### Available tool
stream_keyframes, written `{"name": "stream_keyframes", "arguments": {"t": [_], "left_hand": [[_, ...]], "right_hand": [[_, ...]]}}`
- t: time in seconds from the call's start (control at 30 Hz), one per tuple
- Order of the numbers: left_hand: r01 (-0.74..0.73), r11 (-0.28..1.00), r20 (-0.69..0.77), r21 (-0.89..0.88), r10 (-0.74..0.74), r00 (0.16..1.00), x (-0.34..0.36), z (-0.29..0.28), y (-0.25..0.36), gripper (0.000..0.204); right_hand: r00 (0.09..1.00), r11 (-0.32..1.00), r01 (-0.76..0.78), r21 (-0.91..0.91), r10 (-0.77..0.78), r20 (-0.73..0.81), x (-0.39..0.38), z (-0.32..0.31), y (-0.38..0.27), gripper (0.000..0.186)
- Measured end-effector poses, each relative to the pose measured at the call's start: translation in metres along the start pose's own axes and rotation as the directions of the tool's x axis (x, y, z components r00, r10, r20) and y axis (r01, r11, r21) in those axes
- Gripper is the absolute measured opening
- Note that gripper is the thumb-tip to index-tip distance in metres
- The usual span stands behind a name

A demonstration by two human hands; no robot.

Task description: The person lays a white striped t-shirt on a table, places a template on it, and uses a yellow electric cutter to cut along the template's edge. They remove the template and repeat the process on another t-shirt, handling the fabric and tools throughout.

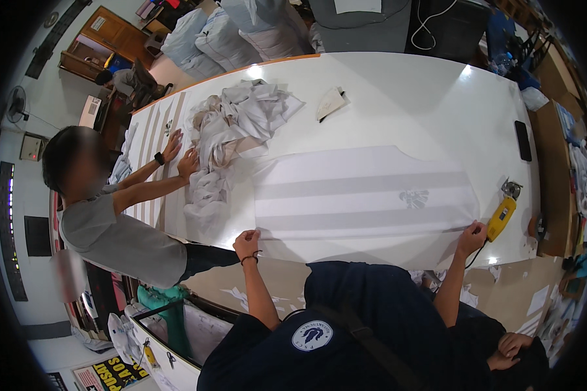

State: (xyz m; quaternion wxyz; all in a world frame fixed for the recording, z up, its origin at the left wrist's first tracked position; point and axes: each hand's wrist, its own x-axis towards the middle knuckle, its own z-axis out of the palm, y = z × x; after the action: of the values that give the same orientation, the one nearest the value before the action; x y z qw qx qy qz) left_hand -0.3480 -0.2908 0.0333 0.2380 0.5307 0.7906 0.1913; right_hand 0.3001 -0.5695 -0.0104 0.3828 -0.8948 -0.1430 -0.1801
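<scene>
A white fabric panel (346, 174) with grey stripes and a dark printed emblem lies spread flat on the white table (398, 85). Its outline resembles a garment piece. My left hand (246, 245) is closed in a pinch at the panel's near left corner. At the near right corner my right hand (471, 238) pinches the same panel. Just beyond my right hand rests a yellow electric fabric cutter (501, 216) with a round metal head, its cord trailing past my wrist.
A heap of crumpled white and beige fabric (231, 124) lies left of the panel. A co-worker (120, 225) presses both hands on striped fabric (151, 133). A folded cream piece (331, 104) and a black phone (522, 141) lie on the table. Another person's hands (510, 350) show at lower right.
</scene>
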Motion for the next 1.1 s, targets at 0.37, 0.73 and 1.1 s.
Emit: {"name": "stream_keyframes", "arguments": {"t": [0.37,0.73,1.1], "left_hand": [[-0.136,0.974,-0.013,0.179,0.141,0.990,-0.004,-0.008,-0.005,0.025],[-0.146,0.973,0.002,0.181,0.148,0.989,0.020,0.005,-0.039,0.025],[-0.051,0.990,-0.037,0.135,0.056,0.998,0.044,0.011,-0.068,0.026]], "right_hand": [[0.984,0.990,0.137,0.032,-0.139,0.109,0.005,0.001,0.024,0.010],[0.959,0.961,-0.212,0.176,0.170,0.228,0.008,-0.012,0.013,0.009],[0.976,0.988,0.009,0.153,-0.042,0.214,0.001,-0.034,-0.026,0.010]]}}
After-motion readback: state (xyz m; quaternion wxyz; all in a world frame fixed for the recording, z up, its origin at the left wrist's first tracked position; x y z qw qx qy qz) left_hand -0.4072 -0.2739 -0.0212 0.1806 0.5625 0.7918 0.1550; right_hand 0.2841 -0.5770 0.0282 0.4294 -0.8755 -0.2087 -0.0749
